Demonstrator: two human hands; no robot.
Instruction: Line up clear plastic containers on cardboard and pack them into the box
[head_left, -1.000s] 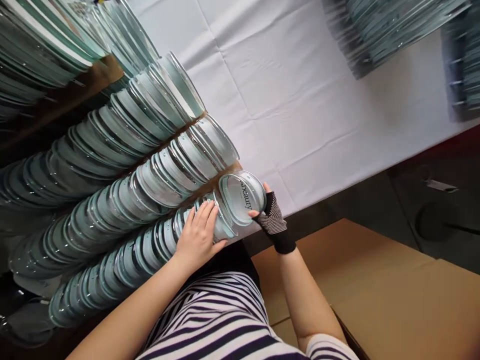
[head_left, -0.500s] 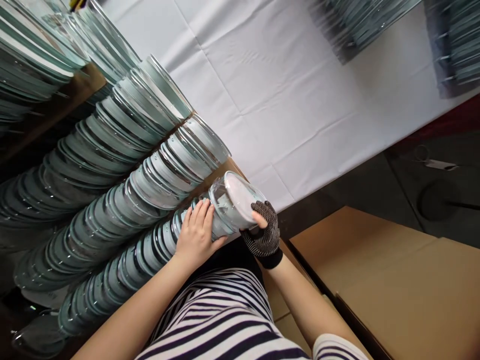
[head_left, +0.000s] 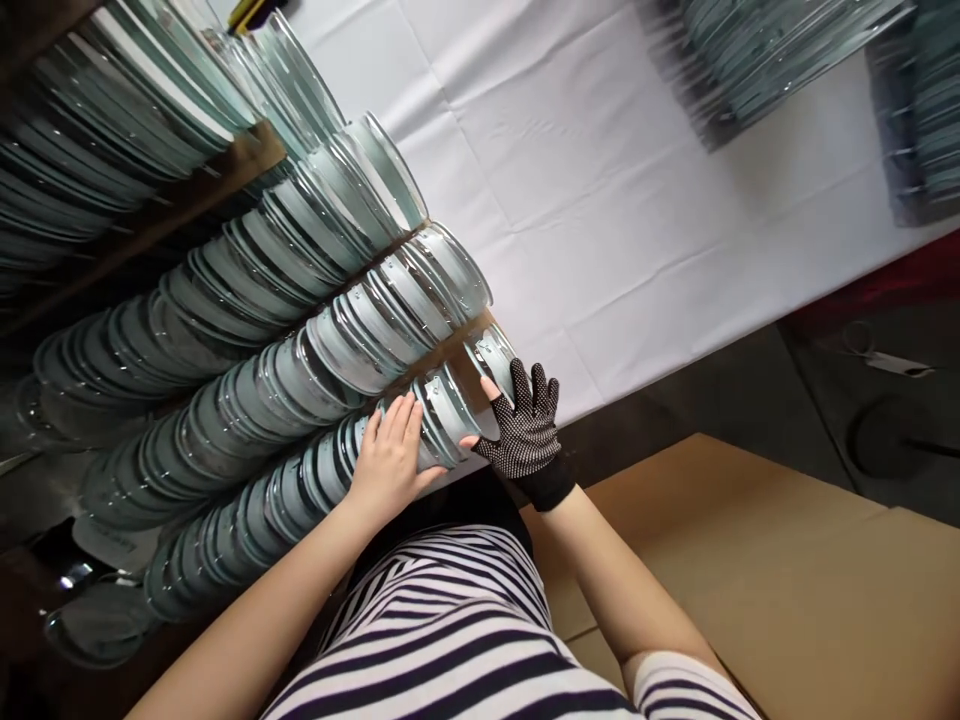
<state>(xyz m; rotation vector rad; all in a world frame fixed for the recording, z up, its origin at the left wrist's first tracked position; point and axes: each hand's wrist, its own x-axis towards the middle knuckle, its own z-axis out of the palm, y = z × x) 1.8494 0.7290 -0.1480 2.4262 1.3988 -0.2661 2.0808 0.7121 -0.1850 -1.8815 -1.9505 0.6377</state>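
Observation:
My bare left hand [head_left: 391, 450] lies over the nearest row of round glass discs [head_left: 277, 500], fingers stretched flat and thumb along the lower side. My right hand [head_left: 521, 425] wears a dark dotted glove with bare thumb and index fingertips. Its fingers are spread at the open end of that row, close to the last disc. Just past the row's end, a short group of glass discs [head_left: 491, 355] stands partly behind the gloved fingers. Whether the right hand touches it I cannot tell.
Two more rows of discs, the middle row [head_left: 360, 335] and the far row [head_left: 292, 235], run alongside, with a cardboard strip [head_left: 450, 345] between. A white-covered table [head_left: 600, 200] stretches behind. Glass stacks [head_left: 780, 60] stand top right; a cardboard box [head_left: 750, 560] sits at lower right.
The right hand has let go of the row's end disc and spread its fingers. A short group of discs now stands apart beyond the row's end. The left hand stays on the row.

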